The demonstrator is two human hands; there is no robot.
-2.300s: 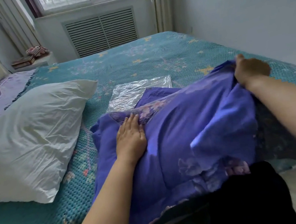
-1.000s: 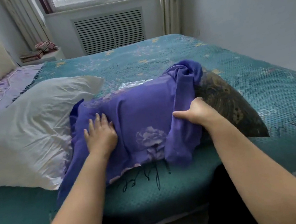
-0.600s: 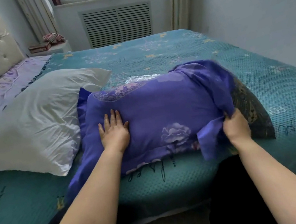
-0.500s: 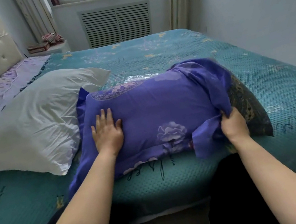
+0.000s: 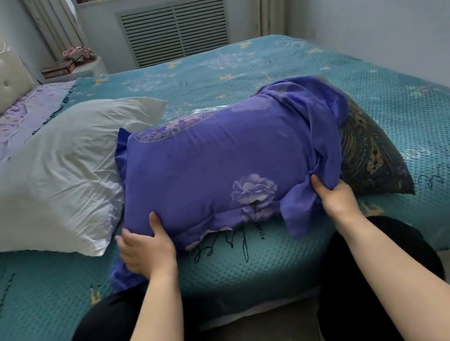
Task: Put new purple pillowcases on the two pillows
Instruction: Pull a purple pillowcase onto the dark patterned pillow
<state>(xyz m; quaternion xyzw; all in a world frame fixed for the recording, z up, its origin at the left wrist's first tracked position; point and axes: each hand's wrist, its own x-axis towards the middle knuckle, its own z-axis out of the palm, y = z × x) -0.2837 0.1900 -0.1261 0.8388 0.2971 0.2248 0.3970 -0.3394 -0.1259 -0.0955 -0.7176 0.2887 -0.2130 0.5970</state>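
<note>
At the near edge of the bed (image 5: 275,58), my dark patterned pillow (image 5: 368,157) lies with its long axis running left to right, most of it already inside the purple pillowcase (image 5: 218,168); only its right end pokes out bare, pointing right. The white pillow (image 5: 55,175) sits touching it on the left, uncovered. My left hand (image 5: 145,249) has its grip closed on the case's lower left corner, thumb on top. My right hand (image 5: 336,198) grips the bunched open edge. My fingers are hidden beneath cloth, and something clear behind the case is mostly hidden.
</note>
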